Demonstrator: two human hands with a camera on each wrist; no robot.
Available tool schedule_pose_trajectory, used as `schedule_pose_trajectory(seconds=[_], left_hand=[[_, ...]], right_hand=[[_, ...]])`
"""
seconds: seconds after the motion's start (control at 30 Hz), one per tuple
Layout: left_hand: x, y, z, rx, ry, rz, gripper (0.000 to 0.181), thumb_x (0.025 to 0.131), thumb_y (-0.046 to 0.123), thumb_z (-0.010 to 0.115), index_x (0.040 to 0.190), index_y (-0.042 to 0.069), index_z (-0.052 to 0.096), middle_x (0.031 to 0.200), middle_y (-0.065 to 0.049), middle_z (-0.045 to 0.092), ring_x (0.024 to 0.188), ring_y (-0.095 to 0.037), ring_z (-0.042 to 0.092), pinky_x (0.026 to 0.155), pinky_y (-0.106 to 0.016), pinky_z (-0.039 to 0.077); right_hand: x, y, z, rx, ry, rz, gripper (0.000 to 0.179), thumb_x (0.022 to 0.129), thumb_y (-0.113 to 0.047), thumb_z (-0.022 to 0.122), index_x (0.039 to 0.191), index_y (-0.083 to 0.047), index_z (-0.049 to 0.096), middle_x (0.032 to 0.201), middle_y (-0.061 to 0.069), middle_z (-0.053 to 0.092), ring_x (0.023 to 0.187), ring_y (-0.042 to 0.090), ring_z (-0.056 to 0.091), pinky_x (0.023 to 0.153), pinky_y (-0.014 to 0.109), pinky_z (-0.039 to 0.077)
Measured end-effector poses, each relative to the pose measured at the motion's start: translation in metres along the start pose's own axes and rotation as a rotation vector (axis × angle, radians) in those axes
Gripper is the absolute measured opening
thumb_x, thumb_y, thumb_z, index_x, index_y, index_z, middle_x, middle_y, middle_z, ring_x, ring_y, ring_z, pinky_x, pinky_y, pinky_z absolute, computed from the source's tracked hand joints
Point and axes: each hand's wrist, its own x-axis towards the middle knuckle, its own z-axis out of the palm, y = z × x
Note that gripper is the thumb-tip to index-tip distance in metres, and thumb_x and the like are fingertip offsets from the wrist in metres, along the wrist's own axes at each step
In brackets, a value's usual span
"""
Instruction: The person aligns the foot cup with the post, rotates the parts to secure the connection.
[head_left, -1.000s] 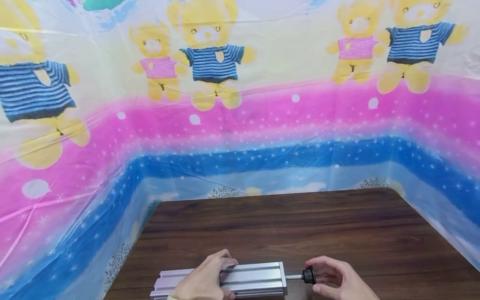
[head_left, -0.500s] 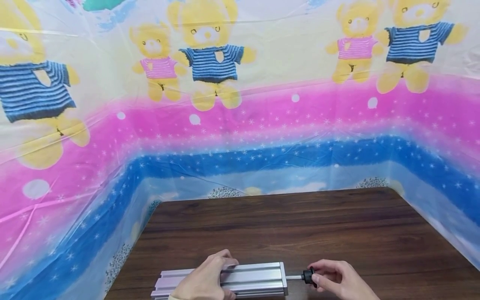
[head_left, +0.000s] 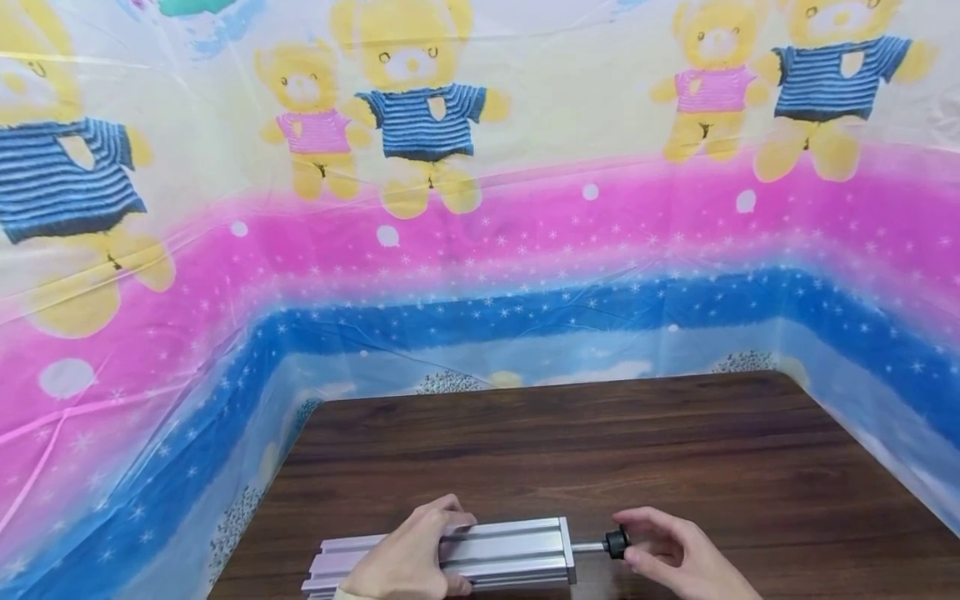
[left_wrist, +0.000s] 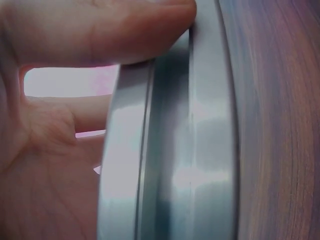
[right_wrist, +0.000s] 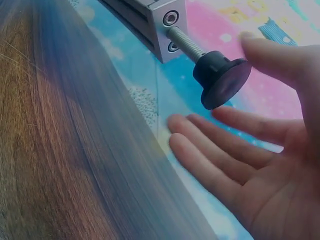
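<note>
A silver aluminium profile [head_left: 517, 546] with lengthwise grooves lies along the near side of the table. My left hand [head_left: 405, 554] grips it across the middle, thumb on the near side and fingers over the far side. In the left wrist view the thumb [left_wrist: 115, 30] presses against the grooved metal. From the profile's end plate [right_wrist: 162, 45] a threaded rod [right_wrist: 187, 44] sticks out, carrying a black levelling foot [right_wrist: 222, 80]. Around that foot my right hand [head_left: 686, 550] holds its fingers and thumb spread, with fingertips right at the rim and the palm facing it.
The dark wood table [head_left: 555, 442] stretches away behind the profile to rounded far corners. A printed curtain [head_left: 525, 217] with teddy bears and pink and blue bands hangs around its back and sides. Two socket-head screws show in the end plate, beside the rod.
Half a second ago my right thumb and fingers pinched the black foot; now they have spread apart around it, as they were a second ago. My left hand keeps its hold.
</note>
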Motion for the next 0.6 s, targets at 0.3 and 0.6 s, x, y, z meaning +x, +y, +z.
schedule_pose_trajectory(seconds=[0.3,0.6], left_hand=[[0.0016,-0.0005,0.0039,-0.001,-0.011,-0.020,0.062,0.072,0.032,0.086,0.127,0.009,0.070,0.108,0.007,0.054,0.091,-0.008,0.050,0.078,-0.028,0.046],[0.0000,0.0007,0.0033,-0.011,-0.012,-0.019,0.063,0.072,0.032,0.086,0.127,0.008,0.069,0.101,0.010,0.051,0.086,-0.006,0.048,0.075,-0.025,0.044]], right_hand=[[-0.0035,-0.0014,-0.0012,-0.017,-0.016,-0.044,0.047,0.101,-0.014,0.060,0.138,0.013,0.050,0.128,0.025,0.063,0.103,0.008,0.070,0.083,0.029,0.058],[0.0002,0.0022,-0.0002,0.006,-0.030,-0.079,0.040,0.105,-0.013,0.052,0.130,0.018,0.055,0.107,0.013,0.073,0.086,0.023,0.075,0.076,0.044,0.059]])
